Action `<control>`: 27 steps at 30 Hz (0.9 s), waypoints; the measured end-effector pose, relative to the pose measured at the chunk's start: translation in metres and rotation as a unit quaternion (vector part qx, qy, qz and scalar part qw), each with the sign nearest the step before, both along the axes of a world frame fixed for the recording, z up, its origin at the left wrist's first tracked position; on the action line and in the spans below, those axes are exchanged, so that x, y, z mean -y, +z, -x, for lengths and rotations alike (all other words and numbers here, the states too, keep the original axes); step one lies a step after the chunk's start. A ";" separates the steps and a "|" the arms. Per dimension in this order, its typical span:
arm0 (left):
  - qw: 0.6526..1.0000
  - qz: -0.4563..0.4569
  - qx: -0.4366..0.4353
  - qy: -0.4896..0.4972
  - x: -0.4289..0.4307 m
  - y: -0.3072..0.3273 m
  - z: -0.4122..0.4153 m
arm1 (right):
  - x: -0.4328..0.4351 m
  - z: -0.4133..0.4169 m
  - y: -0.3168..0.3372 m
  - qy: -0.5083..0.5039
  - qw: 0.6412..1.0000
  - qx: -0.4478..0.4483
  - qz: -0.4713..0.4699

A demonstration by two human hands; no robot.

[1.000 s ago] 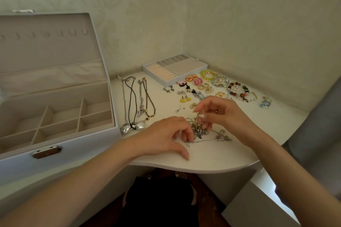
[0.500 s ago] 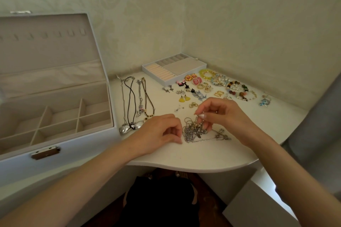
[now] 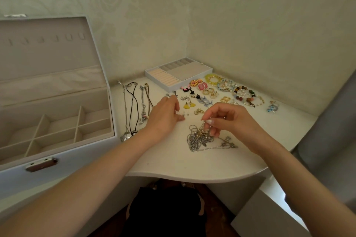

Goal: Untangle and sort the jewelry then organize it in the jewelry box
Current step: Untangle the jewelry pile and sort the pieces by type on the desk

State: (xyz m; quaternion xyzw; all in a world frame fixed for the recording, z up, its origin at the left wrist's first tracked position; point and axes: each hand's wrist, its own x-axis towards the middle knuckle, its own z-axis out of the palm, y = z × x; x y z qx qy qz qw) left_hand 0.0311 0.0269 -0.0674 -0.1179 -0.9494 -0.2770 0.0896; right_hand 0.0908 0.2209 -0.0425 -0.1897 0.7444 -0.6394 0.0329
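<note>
Tangled chains (image 3: 200,138), right of jewelry box (image 3: 77,169): likely light, limp, snaggy; take loose loop. Right hand (image 3: 231,123) pinches them; left hand (image 3: 165,115) curled, grip unclear.

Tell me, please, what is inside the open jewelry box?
The jewelry box shows beige divided compartments, no jewelry visible in them; its front wall hides the nearest floor areas.

One close, wide-angle view is taken from head height, angled forward and down onto a white, curved-edged tabletop (image 3: 173,161) in a corner.
</note>
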 end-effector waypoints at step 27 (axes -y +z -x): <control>0.943 -0.256 0.100 -0.186 0.003 0.040 -0.022 | 0.010 0.015 0.023 -0.055 0.995 -0.059 0.063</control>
